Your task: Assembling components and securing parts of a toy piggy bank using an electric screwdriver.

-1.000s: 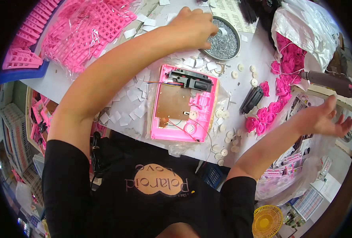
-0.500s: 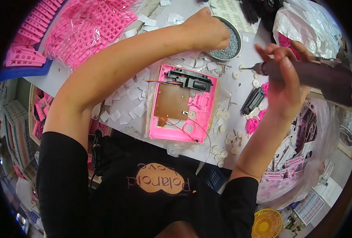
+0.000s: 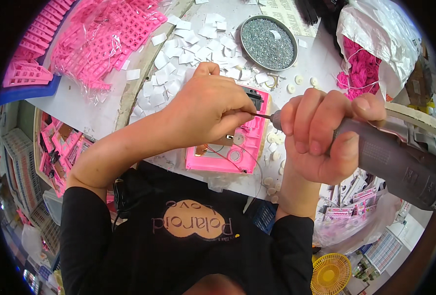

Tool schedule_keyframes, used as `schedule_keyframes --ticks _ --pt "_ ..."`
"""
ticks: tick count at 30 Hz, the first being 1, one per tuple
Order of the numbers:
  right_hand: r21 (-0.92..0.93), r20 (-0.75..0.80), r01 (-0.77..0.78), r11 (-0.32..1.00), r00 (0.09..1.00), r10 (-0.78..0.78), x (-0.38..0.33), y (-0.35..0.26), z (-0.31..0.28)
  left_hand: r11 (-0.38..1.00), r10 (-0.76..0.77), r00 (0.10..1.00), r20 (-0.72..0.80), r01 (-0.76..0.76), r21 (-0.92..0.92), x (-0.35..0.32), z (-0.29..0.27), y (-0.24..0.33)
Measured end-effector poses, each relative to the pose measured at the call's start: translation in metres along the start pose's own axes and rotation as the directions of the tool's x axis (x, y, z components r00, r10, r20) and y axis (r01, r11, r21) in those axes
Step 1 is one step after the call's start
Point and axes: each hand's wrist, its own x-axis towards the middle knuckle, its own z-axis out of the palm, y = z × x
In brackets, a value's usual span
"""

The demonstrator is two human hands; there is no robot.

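My right hand (image 3: 321,135) is wrapped around a grey electric screwdriver (image 3: 394,160), its thin bit pointing left. My left hand (image 3: 210,108) pinches at the tip of that bit; anything between the fingertips is too small or hidden to make out. Both hands are over an open pink plastic casing (image 3: 251,155). Inside lie thin wires and a brown board (image 3: 224,143), largely covered by my left hand. A black part (image 3: 255,97) shows at the casing's far edge. Beyond stands a round metal dish (image 3: 296,48) of small screws (image 3: 267,44), with a white paper scrap on top.
White paper squares (image 3: 186,46) are scattered left of the dish. A clear bag of pink parts (image 3: 105,39) and a blue crate (image 3: 51,91) sit far left. White round pieces (image 3: 276,147) lie right of the casing. A white bag (image 3: 385,34) holds pink pieces (image 3: 360,64).
My left hand has come back from the screw dish to above the casing. The screwdriver has moved left and nearer, its bit now meeting my left fingertips. My right fingers have closed around it.
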Motion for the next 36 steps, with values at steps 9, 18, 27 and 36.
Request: schedule_keyframes --ticks 9,18,27,36 --pt "-0.006 -0.201 0.142 0.99 0.969 -0.141 0.006 0.036 -0.015 0.856 0.046 0.997 -0.054 -0.012 0.516 0.001 0.012 -0.009" --pt "-0.368 -0.18 0.02 0.93 0.979 -0.092 -0.005 0.068 -0.021 0.877 -0.006 1.0 0.013 -0.001 0.481 -0.006 0.014 -0.013" --pt "-0.159 0.089 -0.083 0.984 0.991 0.098 0.002 0.052 -0.066 0.981 0.068 0.978 0.199 -0.102 0.167 0.021 0.008 -0.025" --pt "-0.938 -0.343 -0.335 -0.09 0.852 0.397 -0.251 -0.023 -0.021 0.983 -0.144 0.949 -0.281 0.17 0.07 -0.103 -0.149 0.02"
